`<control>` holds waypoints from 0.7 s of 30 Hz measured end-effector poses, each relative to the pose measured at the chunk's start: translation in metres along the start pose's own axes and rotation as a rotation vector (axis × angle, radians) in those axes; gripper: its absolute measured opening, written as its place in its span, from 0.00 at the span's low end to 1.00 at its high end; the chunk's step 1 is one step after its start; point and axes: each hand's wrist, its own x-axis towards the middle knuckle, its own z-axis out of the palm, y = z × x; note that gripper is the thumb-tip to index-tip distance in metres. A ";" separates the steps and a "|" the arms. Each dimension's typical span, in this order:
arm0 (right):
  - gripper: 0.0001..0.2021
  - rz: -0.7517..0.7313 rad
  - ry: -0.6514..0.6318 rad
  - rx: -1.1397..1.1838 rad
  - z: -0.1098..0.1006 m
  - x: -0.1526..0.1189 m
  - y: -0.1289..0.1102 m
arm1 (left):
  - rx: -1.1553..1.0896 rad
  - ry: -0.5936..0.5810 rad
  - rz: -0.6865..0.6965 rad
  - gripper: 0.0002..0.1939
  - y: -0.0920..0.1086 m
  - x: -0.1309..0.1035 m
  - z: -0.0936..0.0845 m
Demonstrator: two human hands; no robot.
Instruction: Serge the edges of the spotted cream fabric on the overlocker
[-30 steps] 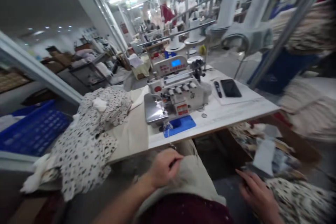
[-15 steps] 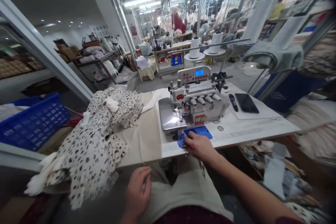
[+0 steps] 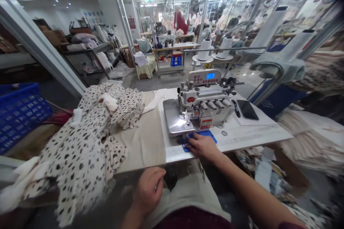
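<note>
Blue plastic shows under the right hand [image 3: 202, 146], whose bent fingers reach onto the flat tray [image 3: 208, 137] at the front of the sewing machine [image 3: 205, 105]; whether they pinch anything I cannot tell. The left hand [image 3: 150, 188] is loosely curled over the lap, near the front edge of the white table [image 3: 231, 139], its grip unclear too. The machine stands on this table, its metal plate [image 3: 176, 118] to the left of its body. Farther left, spotted fabric [image 3: 86, 143] lies heaped partly on beige cloth [image 3: 145, 137] and hangs down. A phone [image 3: 247, 109] and a dark marker [image 3: 236, 108] lie right of the machine.
</note>
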 end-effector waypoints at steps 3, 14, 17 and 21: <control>0.21 0.100 0.100 0.013 -0.001 -0.001 0.009 | -0.017 0.005 -0.003 0.16 0.000 0.001 -0.009; 0.17 0.143 0.359 0.108 0.042 -0.006 0.016 | 0.519 0.366 -0.195 0.12 -0.041 0.081 -0.103; 0.15 0.176 0.349 0.181 0.047 -0.006 0.023 | 0.630 0.375 -0.422 0.13 -0.054 0.115 -0.128; 0.14 0.135 0.333 0.196 0.047 -0.007 0.023 | 0.610 0.242 -0.659 0.16 -0.085 0.163 -0.128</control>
